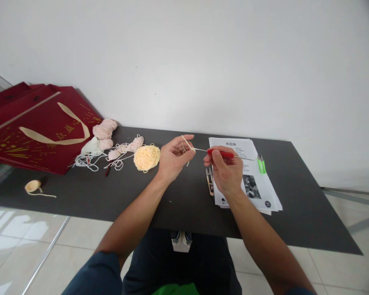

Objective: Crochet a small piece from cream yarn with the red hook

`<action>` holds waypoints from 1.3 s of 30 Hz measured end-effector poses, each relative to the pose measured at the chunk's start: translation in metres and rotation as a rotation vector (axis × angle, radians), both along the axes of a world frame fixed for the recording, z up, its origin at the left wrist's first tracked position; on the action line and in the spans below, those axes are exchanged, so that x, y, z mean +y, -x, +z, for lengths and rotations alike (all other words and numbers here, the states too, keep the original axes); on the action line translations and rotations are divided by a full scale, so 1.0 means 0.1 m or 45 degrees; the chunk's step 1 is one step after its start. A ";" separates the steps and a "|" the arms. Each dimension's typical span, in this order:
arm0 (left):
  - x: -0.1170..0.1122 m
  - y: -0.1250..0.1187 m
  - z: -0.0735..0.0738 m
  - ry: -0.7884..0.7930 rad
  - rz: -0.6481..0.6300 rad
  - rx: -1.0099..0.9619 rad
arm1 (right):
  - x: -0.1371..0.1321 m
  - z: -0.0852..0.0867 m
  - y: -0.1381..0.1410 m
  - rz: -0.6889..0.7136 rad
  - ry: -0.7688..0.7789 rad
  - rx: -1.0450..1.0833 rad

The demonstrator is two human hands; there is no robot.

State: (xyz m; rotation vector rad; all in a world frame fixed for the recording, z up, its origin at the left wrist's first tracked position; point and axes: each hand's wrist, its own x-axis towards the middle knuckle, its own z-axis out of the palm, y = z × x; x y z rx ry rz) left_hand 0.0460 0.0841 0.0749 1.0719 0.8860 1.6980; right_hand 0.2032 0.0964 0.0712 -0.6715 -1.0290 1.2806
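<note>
Pale yellow yarn [187, 141] runs over the raised index finger of my left hand [173, 160], and the thumb pinches it against the fingers. A short yarn end hangs below that pinch. My right hand [228, 174] is wrapped round the red handle of a crochet hook [220, 153]. The hook's thin metal shaft points left and reaches the yarn at my left fingertips. Whether a loop sits on the hook tip is too small to tell. Just left of my left hand lies a yellow yarn ball [146, 158] on the dark table [184, 205].
Printed sheets [266, 190] lie under my right hand, with green thread snips [261, 164] on them and beige snips [209, 181] beside them. Leftward are pink yarn balls [103, 132], tangled white yarn [90, 159], red gift bags [46, 131] and a small cream crocheted piece [33, 186].
</note>
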 end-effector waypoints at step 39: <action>0.00 -0.06 -0.05 -0.043 0.164 -0.047 | 0.04 0.06 0.00 0.267 0.474 0.361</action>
